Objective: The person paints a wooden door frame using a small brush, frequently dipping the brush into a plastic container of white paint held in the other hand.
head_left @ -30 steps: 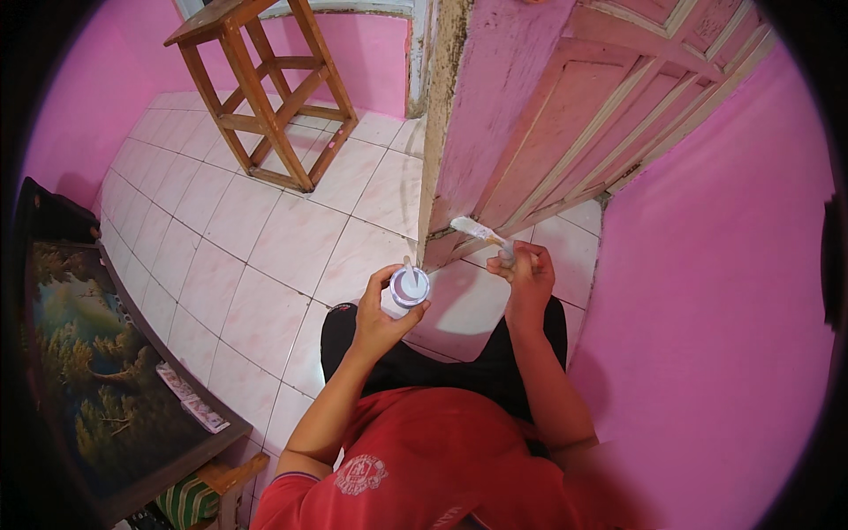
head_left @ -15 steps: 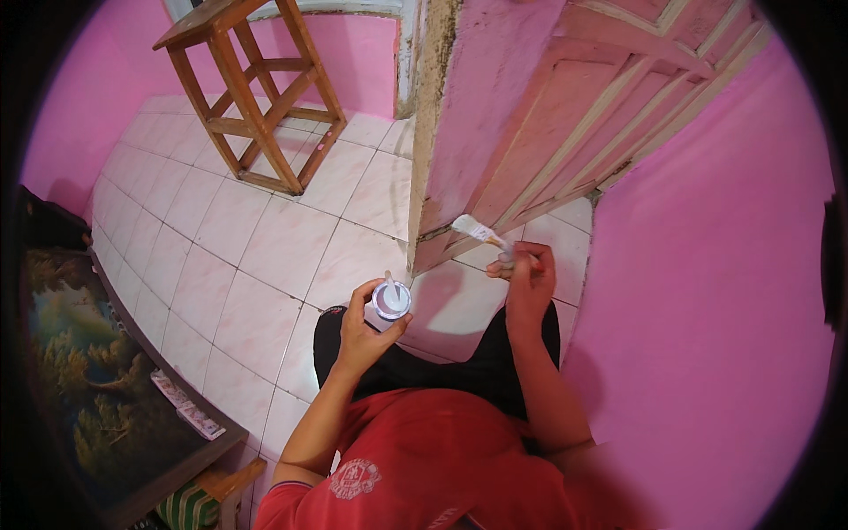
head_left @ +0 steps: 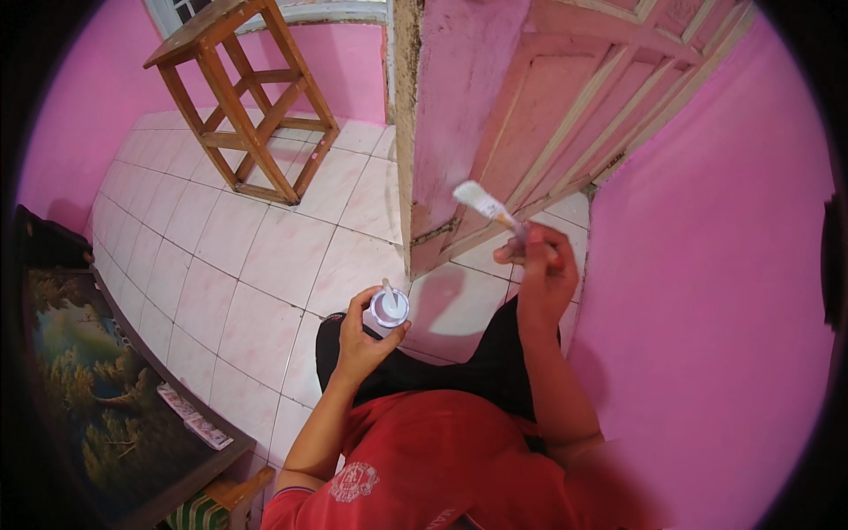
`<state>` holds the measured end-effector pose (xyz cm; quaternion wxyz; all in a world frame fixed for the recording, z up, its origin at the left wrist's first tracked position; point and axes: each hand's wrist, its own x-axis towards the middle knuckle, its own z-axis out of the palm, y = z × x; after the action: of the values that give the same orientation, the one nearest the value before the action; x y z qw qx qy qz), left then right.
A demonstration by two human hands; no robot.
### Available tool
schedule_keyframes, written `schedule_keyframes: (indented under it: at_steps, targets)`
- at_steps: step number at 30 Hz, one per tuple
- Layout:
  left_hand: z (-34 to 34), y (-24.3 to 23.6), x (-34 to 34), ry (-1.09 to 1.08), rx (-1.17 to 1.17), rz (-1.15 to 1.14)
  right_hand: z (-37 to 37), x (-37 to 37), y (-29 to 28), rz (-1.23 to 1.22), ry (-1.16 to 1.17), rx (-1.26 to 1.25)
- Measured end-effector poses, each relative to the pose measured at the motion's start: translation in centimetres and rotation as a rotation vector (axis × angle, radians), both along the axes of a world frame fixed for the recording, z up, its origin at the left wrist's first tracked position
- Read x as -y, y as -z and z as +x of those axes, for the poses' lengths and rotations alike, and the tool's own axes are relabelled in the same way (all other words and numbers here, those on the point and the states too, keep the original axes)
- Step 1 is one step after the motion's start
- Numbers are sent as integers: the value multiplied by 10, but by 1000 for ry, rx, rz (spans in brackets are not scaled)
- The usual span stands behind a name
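My left hand [head_left: 364,340] is closed around a small paint can [head_left: 389,306] above my lap; a pale stick leans inside it. Raised at the right, my right hand [head_left: 543,256] grips the handle of a paintbrush [head_left: 484,202]. White paint covers the bristles, which point up and left. Beyond the brush stands a pink wooden door [head_left: 565,106] with raised panels and pale mouldings. In this view the bristles overlap the door's lower part; I cannot tell whether they touch it. The door's near edge looks worn and partly bare.
A wooden stool [head_left: 243,102] stands on the tiled floor [head_left: 256,238] at the far left. A framed landscape painting [head_left: 97,380] leans at the near left, beside a green striped thing [head_left: 196,512]. A pink wall [head_left: 707,291] rises close on my right.
My right hand has lifted the paintbrush upward and slightly right. My left hand with the paint can has stayed nearly in place. The view has shifted a little.
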<state>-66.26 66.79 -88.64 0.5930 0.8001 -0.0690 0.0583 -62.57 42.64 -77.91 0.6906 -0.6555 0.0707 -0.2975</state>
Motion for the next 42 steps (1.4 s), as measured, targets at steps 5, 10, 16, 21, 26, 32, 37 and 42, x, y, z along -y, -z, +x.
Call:
schedule_keyframes:
  at_steps: [5,10,16,21,26,32,37,42]
  targets:
    - [0,-1,2,-3,-21,31,10,-3,50,8,-59,-167]
    - [-1,-1,0,3,-34,13,26,-8,21,-27,-63,-69]
    - [-2,1,0,5,-13,-9,26,-11,-71,1,-51,239]
    - [-3,-1,2,7,-2,-6,8,4,-80,-89,7,298]
    - [-4,-1,0,24,-16,6,7,6,-21,-281,23,-1]
    - [-5,-7,1,24,-5,20,35,1,-47,-422,60,176]
    - [-6,-1,-1,27,7,15,44,-6,-120,-387,164,333]
    - [-6,-3,-1,22,15,-6,24,7,-122,-493,207,348]
